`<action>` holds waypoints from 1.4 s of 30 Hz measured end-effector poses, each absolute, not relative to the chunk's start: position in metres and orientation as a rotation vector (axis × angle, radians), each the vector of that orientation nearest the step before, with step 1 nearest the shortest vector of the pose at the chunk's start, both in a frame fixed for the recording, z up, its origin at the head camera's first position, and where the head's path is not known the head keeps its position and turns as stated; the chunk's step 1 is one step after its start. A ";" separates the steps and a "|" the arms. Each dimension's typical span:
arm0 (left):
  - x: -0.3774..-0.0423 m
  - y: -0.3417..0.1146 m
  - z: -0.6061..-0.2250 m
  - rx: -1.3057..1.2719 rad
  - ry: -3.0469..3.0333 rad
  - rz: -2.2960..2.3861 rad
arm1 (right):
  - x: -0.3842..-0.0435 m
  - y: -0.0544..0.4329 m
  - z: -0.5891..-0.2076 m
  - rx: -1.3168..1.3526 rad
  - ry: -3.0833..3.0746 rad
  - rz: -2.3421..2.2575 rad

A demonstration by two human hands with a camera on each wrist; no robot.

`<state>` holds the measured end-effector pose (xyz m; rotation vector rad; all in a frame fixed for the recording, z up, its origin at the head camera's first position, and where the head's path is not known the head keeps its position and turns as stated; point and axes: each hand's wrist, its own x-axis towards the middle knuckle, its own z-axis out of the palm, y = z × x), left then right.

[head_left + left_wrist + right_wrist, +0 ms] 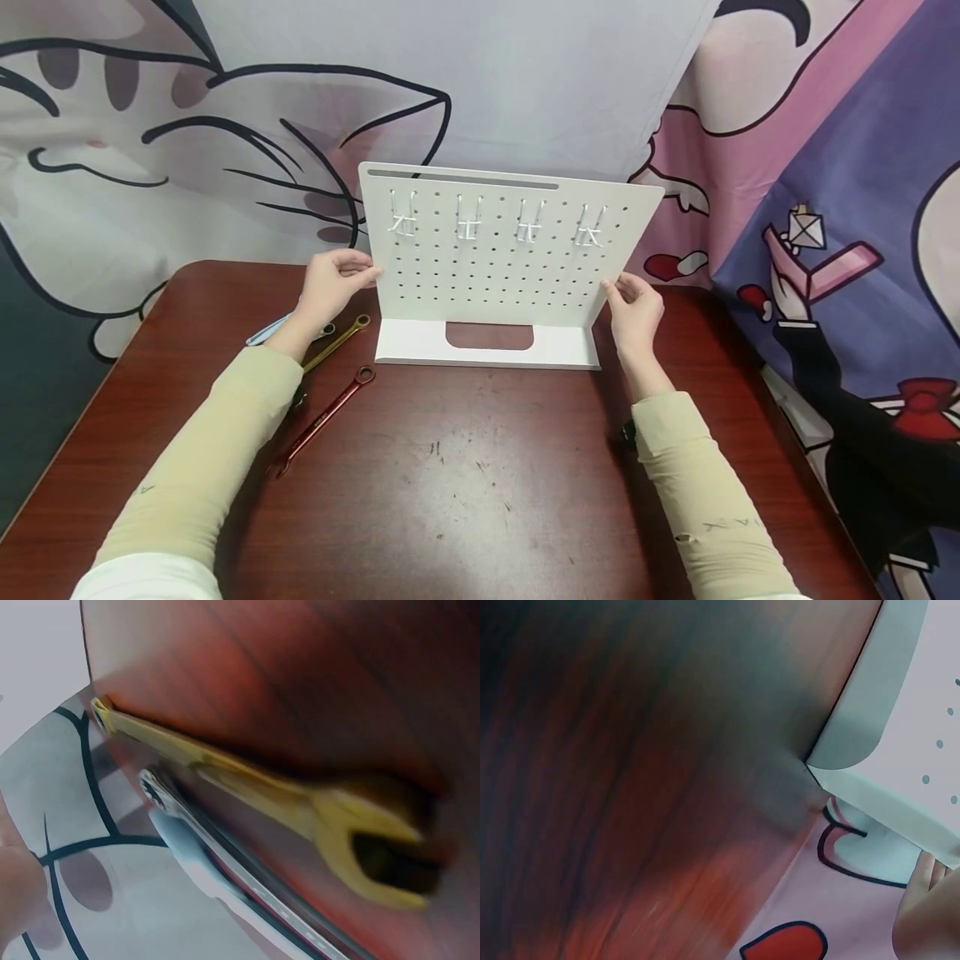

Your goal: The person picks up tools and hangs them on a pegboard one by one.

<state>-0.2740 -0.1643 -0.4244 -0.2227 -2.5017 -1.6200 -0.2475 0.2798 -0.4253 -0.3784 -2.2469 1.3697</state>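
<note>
A white pegboard [495,260] stands upright on its flat base near the back of the table, leaning slightly. Several white wire hooks [469,227] hang in a row across its upper part. My left hand [330,287] pinches the board's left side edge. On the opposite edge, my right hand [636,317] grips with the thumb in front; its fingers are partly hidden behind the panel. In the right wrist view, the board's lower corner [847,754] shows beside that hand [930,922].
Left of the board lie a red wrench [326,419], a yellow wrench [255,787], a silver wrench [225,855] and a light-blue object [187,847]. My left forearm partly covers them. A printed cloth [555,83] hangs behind the brown table [465,467].
</note>
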 end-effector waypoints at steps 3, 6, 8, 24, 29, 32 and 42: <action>-0.272 -0.170 -0.424 -0.213 -2.501 -1.606 | -0.250 0.275 -0.426 -0.363 -2.252 1.373; -0.271 -0.173 -0.425 -0.215 -2.495 -1.594 | -0.251 0.272 -0.427 -0.349 -2.256 1.381; -0.271 -0.174 -0.426 -0.219 -2.492 -1.591 | -0.251 0.272 -0.427 -0.344 -2.260 1.386; -0.272 -0.172 -0.428 -0.212 -2.507 -1.552 | -0.253 0.285 -0.393 -0.148 -2.387 1.204; -0.270 -0.171 -0.428 -0.199 -2.501 -1.560 | -0.254 0.285 -0.367 -0.031 -2.257 1.106; -0.270 -0.171 -0.428 -0.196 -2.500 -1.561 | -0.257 0.285 -0.350 0.048 -2.194 1.023; -0.267 -0.170 -0.426 -0.216 -2.472 -1.571 | -0.266 0.281 -0.311 0.210 -2.140 0.862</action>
